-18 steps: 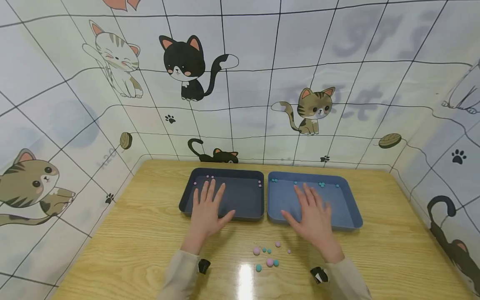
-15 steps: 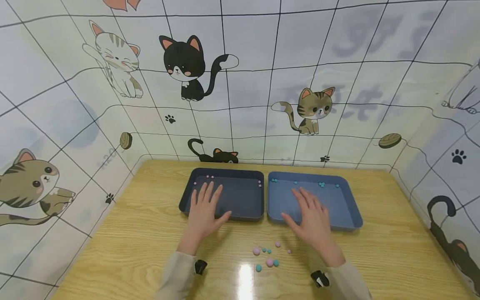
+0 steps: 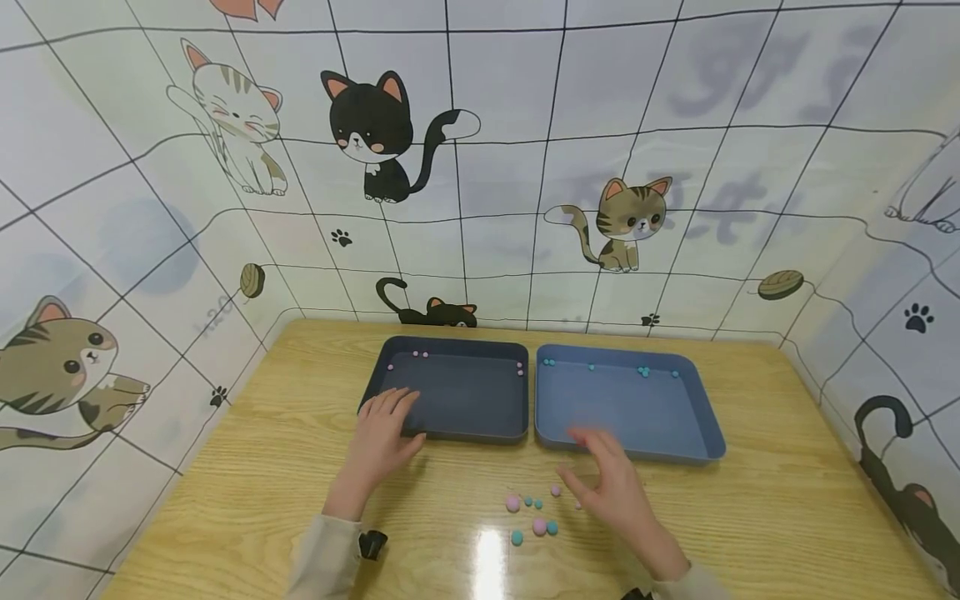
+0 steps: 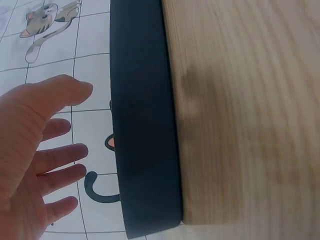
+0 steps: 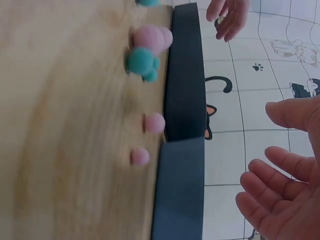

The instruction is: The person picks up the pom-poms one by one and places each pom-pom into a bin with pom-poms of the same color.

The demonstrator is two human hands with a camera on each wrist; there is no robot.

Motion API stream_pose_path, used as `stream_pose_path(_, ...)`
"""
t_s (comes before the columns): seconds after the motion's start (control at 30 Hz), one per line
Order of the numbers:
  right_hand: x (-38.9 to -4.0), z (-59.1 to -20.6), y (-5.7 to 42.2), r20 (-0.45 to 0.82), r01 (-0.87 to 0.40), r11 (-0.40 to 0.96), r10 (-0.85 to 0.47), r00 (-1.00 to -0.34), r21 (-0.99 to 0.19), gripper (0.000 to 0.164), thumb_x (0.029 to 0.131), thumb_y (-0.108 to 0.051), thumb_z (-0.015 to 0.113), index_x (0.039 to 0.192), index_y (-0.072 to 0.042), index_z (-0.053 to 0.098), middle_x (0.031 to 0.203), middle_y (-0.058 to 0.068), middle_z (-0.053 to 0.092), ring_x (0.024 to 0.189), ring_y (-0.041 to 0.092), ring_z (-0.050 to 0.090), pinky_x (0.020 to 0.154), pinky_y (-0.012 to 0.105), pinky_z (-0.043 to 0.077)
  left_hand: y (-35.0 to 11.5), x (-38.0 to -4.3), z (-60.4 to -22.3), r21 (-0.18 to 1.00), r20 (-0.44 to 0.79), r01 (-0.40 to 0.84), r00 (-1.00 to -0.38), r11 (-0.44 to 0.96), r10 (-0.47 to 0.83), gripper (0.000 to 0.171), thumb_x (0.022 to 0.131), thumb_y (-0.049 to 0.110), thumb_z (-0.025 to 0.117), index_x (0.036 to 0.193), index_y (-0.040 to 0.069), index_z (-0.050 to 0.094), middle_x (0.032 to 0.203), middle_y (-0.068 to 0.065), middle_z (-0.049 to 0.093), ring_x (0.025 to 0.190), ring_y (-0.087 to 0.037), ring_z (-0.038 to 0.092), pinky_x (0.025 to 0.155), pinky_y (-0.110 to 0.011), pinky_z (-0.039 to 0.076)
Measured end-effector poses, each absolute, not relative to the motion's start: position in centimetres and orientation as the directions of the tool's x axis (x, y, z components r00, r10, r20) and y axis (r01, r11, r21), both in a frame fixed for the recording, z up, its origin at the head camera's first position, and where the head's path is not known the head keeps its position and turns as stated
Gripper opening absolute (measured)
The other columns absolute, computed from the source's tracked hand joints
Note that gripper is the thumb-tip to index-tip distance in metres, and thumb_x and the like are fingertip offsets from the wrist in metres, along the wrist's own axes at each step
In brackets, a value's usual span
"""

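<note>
My left hand hovers at the front left corner of a dark navy tray, its fingers loosely bent and holding nothing. In the left wrist view its thumb stands apart from the fingers, beside the tray's outer wall. Over the front edge of a blue tray is my right hand, slightly blurred, with thumb and fingers apart and nothing between them. Loose balls lie on the table close to its left: pink balls and teal balls of mixed sizes. The right hand partly overlaps a small pink ball.
Small pink beads lie along the dark tray's edges, and small teal beads along the back of the blue one. Both trays stand side by side on a wooden table. A cat-printed cloth rises behind and at both sides.
Both hands have drawn back from over the trays toward the person. The left has also shifted left; the right has come nearer the loose balls, its fingers more bent. Balls and trays stay put.
</note>
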State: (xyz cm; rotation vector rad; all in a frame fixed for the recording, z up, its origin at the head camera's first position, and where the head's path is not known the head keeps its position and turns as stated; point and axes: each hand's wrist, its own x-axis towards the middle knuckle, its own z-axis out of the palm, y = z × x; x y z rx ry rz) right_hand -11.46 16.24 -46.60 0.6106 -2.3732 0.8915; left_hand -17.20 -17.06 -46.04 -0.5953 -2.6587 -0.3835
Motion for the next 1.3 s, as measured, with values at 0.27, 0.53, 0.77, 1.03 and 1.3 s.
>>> stream_pose_path(0.27, -10.4, -47.4, 14.9, 0.575, -0.592, 0.569, -0.239, -0.783, -0.570, 0.042, 0.064, 0.002, 0.081, 0.101, -0.002, 0.062, 0.093, 0.004, 0.063, 0.082, 0.018, 0.058, 0.064, 0.032, 0.052, -18.4, -17.1, -46.6, 0.174, 0.478, 0.491, -0.800, 0.854, 0.362, 0.041, 0.070, 0.014, 0.081, 0.105, 0.001, 0.063, 0.106, -0.014, 0.062, 0.102, -0.033, 0.055, 0.090, -0.051, 0.042)
stream_pose_path(0.53, -9.9, -47.8, 14.2, 0.525, -0.603, 0.455, -0.300, -0.796, -0.655, 0.037, 0.066, 0.007, 0.078, 0.098, -0.002, 0.061, 0.091, 0.007, 0.064, 0.079, 0.021, 0.059, 0.063, 0.031, 0.053, -19.3, -17.2, -47.0, 0.211, 0.446, 0.462, -0.830, 0.861, 0.336, 0.034, 0.070, 0.009, 0.080, 0.100, 0.002, 0.066, 0.099, -0.012, 0.065, 0.096, -0.032, 0.058, 0.086, -0.052, 0.045)
stream_pose_path(0.77, -9.7, -48.4, 13.8, 0.500, -0.626, 0.390, -0.383, -0.777, -0.675, 0.038, 0.067, 0.004, 0.079, 0.100, -0.002, 0.060, 0.090, 0.009, 0.062, 0.079, 0.022, 0.060, 0.065, 0.031, 0.053, -19.8, -17.5, -47.3, 0.224, 0.442, 0.463, -0.832, 0.858, 0.334, 0.028, 0.069, 0.006, 0.080, 0.094, 0.002, 0.067, 0.093, -0.010, 0.066, 0.088, -0.030, 0.059, 0.081, -0.049, 0.048)
stream_pose_path(1.03, -9.2, -49.2, 13.5, 0.398, -0.586, 0.392, -0.464, -0.792, -0.709, 0.034, 0.070, 0.007, 0.076, 0.098, -0.003, 0.059, 0.092, 0.006, 0.062, 0.080, 0.022, 0.060, 0.067, 0.029, 0.053, -20.0, -17.6, -47.7, 0.242, 0.428, 0.461, -0.841, 0.854, 0.332, 0.025, 0.069, 0.004, 0.080, 0.090, 0.002, 0.068, 0.088, -0.009, 0.067, 0.082, -0.028, 0.060, 0.074, -0.040, 0.050)
stream_pose_path(1.3, -9.1, -49.5, 13.2, 0.360, -0.595, 0.380, -0.530, -0.768, -0.709, 0.033, 0.071, 0.015, 0.068, 0.097, -0.002, 0.058, 0.089, 0.006, 0.060, 0.077, 0.016, 0.058, 0.065, 0.025, 0.053, -20.2, -17.7, -47.8, 0.253, 0.425, 0.453, -0.846, 0.855, 0.322, 0.022, 0.069, 0.002, 0.079, 0.088, 0.002, 0.069, 0.087, -0.009, 0.067, 0.080, -0.027, 0.060, 0.072, -0.039, 0.051)
